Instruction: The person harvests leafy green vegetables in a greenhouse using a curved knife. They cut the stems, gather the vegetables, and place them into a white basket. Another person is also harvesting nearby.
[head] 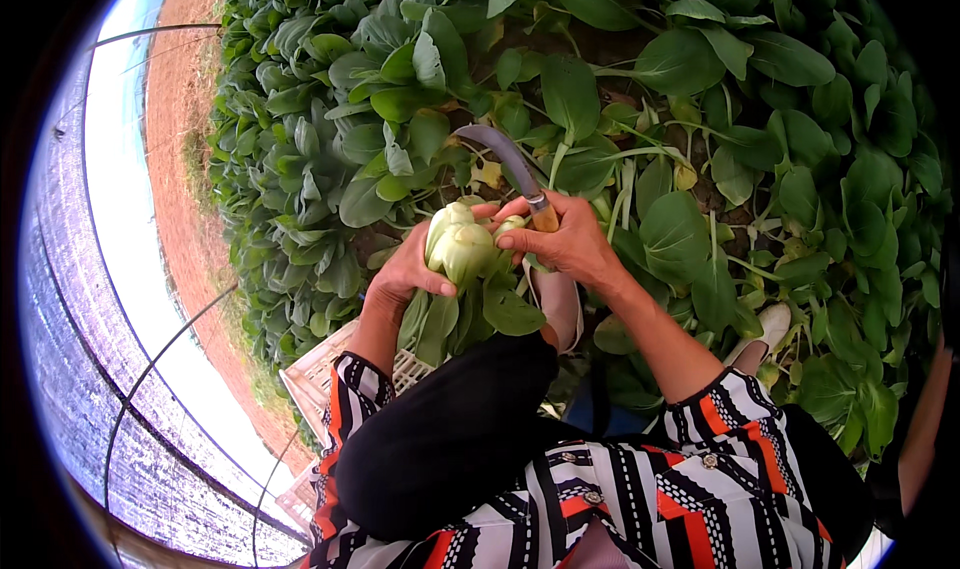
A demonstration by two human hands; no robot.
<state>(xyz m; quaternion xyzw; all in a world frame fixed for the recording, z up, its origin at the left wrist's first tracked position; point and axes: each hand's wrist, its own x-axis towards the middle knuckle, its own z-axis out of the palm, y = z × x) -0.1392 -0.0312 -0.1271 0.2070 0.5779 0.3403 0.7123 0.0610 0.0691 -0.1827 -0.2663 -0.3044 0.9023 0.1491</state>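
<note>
My left hand (409, 269) is closed around a bunch of bok choy heads (463, 250), their pale stem bases turned up and their green leaves hanging down toward my knee. Beside it, my right hand (566, 239) grips the wooden handle (545, 219) of a sickle, whose curved metal blade (504, 149) points up and to the left, away from the bunch. The thumb and fingertips of the same hand also pinch a smaller pale bok choy base (511, 229) at the right side of the bunch.
Growing bok choy (675, 231) surrounds my feet, with loose and yellowed leaves on the soil. A pale plastic crate (319, 370) stands by my left knee. Bare reddish ground (180, 118) and thin hoops (169, 344) lie at far left. Another person's arm (924, 434) shows at the right edge.
</note>
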